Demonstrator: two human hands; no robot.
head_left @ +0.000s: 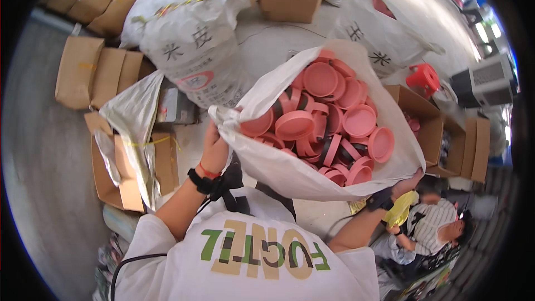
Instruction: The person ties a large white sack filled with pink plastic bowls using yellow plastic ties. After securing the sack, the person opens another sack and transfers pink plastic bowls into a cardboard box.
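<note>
A large white woven sack [259, 159] stands in front of me with its mouth spread wide. It is full of round pink plastic parts [320, 79], shaped like shallow caps, several with black bands. On the left, my left hand [213, 149] is closed on a bunched corner of the sack's rim, its fingers partly hidden by the fabric. At the right corner, my right hand [408, 184] grips the rim, with its fingers mostly behind the sack. Neither hand touches the pink parts.
A full white sack [192, 39] stands beyond, another sack [384, 39] at far right. Open cardboard boxes flank me at left [131, 173] and right [423, 128]. A red bucket [422, 80] stands near a grey machine [490, 81]. A person [429, 226] sits at lower right holding yellow material.
</note>
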